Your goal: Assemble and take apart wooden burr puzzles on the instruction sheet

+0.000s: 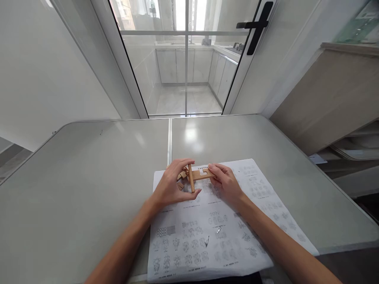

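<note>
My left hand [171,184] spans a slim wooden bar [191,179], holding it by its two ends between thumb and fingertips. My right hand [227,180] pinches the right end of a flat wooden piece with a notch [199,174]. That piece's left end meets the middle of the bar; whether the two are locked together I cannot tell. Several small wooden pieces [181,184] show behind the bar, partly hidden by my left hand. Beneath both hands lies a white sheet printed with small line diagrams [192,230].
The sheet rests on a grey table [97,169] with a pale seam running across it. Two small shiny scraps [206,241] lie on the paper. Beyond the table stands a glass door with a black handle [257,27]. A wooden shelf unit [322,98] is at the right.
</note>
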### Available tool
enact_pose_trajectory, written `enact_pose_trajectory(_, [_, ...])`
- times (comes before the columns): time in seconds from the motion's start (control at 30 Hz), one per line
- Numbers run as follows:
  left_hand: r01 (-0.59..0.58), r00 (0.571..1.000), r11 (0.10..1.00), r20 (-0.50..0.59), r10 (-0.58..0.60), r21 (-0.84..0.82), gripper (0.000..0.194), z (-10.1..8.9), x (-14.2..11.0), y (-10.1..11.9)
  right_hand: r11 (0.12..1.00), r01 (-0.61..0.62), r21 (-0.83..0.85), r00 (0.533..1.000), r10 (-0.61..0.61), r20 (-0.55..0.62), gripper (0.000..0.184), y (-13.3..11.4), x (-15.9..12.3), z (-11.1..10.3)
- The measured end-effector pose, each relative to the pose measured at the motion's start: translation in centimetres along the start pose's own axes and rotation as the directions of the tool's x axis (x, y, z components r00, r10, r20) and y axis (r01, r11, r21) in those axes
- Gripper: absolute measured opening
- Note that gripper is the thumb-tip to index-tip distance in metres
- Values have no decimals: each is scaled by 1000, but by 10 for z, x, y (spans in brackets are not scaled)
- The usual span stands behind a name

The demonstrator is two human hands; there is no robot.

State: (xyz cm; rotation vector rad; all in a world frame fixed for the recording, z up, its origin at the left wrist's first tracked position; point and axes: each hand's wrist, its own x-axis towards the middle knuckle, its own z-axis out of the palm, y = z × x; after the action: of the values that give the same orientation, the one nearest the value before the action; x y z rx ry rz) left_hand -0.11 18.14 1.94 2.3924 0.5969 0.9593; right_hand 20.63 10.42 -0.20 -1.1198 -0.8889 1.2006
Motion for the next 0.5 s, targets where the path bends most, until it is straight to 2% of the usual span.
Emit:
enact_pose_trajectory(0.17, [-2,998,998,-56,5,55,69,3,-1,-4,1000,-2,-8,999,1,-41,54,1,1,0])
enact_pose_trajectory(0.3, [11,1000,1000,-25,-11,11,69,1,0,-3,1000,6,-11,999,-6,-48,54,0,-1,2])
enact_pose_trajectory(0.43, [8,999,998,41,-6,-55,67,-8,2,-3,999,-5,-38,1000,4,-18,54,-1,-2,2])
enact_pose_trajectory(0.5, [3,999,999,33,-2,-40,66,-14,2,-5,999,-1,-36,1000,0,-20,55,-2,-1,-1])
